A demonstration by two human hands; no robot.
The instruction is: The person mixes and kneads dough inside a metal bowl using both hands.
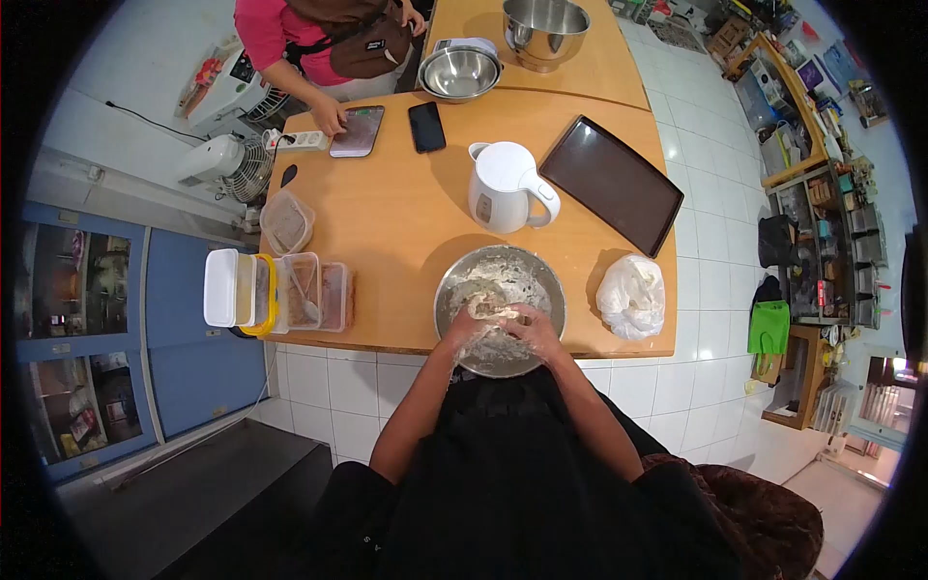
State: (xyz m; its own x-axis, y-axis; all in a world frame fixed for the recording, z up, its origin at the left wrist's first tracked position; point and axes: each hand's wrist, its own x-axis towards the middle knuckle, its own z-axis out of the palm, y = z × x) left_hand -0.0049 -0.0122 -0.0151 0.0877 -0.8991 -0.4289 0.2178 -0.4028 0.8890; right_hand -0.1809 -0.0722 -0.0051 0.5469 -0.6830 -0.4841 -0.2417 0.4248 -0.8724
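Observation:
A steel mixing bowl (555, 280) sits at the front edge of the wooden table, its inside coated with flour and sticky scraps. Inside it, crumbly pale dough (494, 312) is bunched between my two hands. My left hand (468, 326) grips the dough from the left, fingers curled and floury. From the right, my right hand (531, 330) closes on the same dough with bent fingers. Some fingertips are buried in the dough and hidden. Behind the bowl stands a white electric kettle (504, 184), and to the right lies a knotted plastic bag of white stuff (631, 298).
A dark baking tray (613, 184) lies at the back right. Several plastic tubs (302, 290) line the left edge. A phone (426, 128), steel bowls (461, 73) and a large mixer bowl (546, 34) are farther back. Another person's hand (331, 118) touches a scale (357, 132).

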